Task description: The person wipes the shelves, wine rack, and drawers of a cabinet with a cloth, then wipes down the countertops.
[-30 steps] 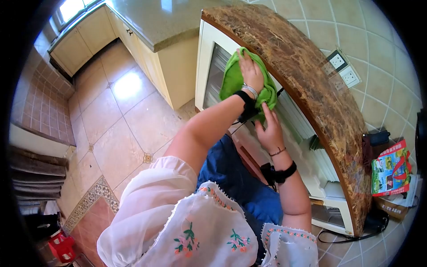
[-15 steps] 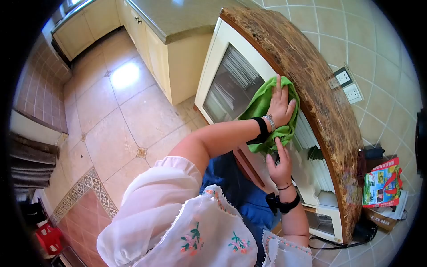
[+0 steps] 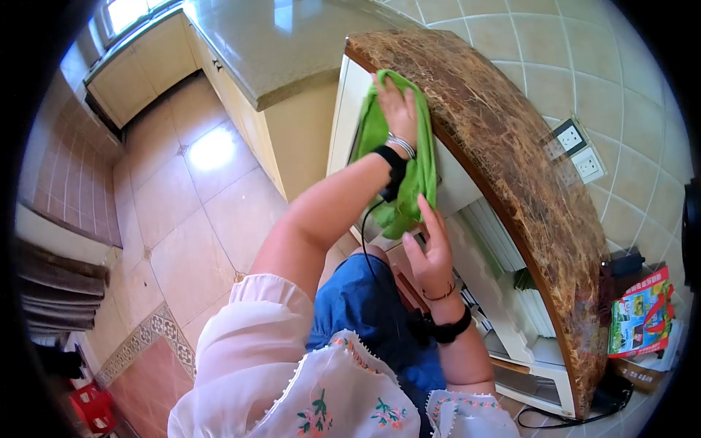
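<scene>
Cloth [image 3: 420,164] touching both hands [image 3: 399,118] looks bright green and creased.

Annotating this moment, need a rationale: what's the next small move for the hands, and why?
I'd probably have the right hand take the lower end of the green cloth and smooth it out: that end looks bunched, the right fingers are already at its edge, and the left hand lies spread over the upper part.
</scene>
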A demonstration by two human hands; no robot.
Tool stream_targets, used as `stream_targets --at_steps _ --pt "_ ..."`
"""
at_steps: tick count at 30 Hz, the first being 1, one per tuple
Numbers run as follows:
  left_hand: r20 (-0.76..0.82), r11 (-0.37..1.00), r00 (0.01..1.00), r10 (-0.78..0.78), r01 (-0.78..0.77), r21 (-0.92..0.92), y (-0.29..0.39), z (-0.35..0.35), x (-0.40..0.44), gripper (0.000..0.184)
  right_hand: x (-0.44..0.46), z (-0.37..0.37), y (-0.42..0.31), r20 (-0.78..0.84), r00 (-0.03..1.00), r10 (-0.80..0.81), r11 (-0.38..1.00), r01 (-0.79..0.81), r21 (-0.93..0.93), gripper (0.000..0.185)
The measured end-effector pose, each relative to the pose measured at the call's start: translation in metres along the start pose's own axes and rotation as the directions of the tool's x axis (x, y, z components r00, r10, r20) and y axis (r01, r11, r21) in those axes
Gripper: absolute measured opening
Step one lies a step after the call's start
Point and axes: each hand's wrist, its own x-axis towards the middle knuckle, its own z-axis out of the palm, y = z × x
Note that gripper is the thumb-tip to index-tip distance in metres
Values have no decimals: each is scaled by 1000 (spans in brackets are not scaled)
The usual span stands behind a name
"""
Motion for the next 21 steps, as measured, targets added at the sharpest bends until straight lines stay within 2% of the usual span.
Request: stream_targets --at_steps 2,3,4,5,6,7,8,9,10,11,12,13,14,16,18,20,21 --pt "-28 996 996 -90 89 -16 4 -8 23 65 24 8 11 17 999 -34 929 25 369 55" --pt "-21 992 993 -116 115 -48 0 -12 35 65 34 11 10 43 999 -15 887 -6 461 55" --pt "-9 987 990 -141 140 -81 -5 -15 48 65 42 13 6 16 1000 -12 883 3 469 55" --pt "-19 993 994 -108 107 -46 -15 -18 59 65 50 15 -1 58 998 -17 867 -14 499 55" --pt "-92 955 996 -10 -18 -297 -92 2 91 65 56 17 -3 93 996 -17 849 -34 528 55" --pt "-56 922 998 0 -21 -387 -104 -5 101 65 61 22 2 118 993 -20 798 -55 600 54" --pt "-40 960 999 2 -13 -281 -101 -15 102 64 64 29 9 140 990 -22 738 -79 670 54" --pt "-25 986 1000 8 -12 -166 -88 -24 100 63 64 35 15 157 988 -3 719 -107 687 54" --pt "5 965 1000 21 -19 -263 -69 -27 95 62 61 38 19 123 992 20 700 -102 706 54" --pt "204 889 975 -83 165 -428 -140 -36 129 55 58 42 22 135 990 35 699 -121 705 53" --pt "392 771 901 -183 379 -512 -208 -43 160 51 53 45 26 154 987 46 699 -142 701 53" --pt "410 777 892 -189 391 -493 -223 -41 148 51 48 48 34 159 985 64 702 -158 694 53" --pt "352 820 921 -170 330 -467 -233 -35 132 53 42 49 36 151 986 75 690 -161 706 53" --pt "225 890 968 -115 201 -409 -252 -26 97 69 29 47 39 159 979 129 694 -204 691 52" --pt "333 770 916 -221 374 -517 -309 -17 81 72 10 40 45 151 978 141 686 -206 698 52" --pt "407 447 836 -369 543 -710 -194 -9 13 76 -9 32 47 157 977 147 688 -215 693 51" --pt "391 458 822 -415 560 -690 -139 -5 -17 77 -19 28 47 146 970 192 671 -239 702 51"
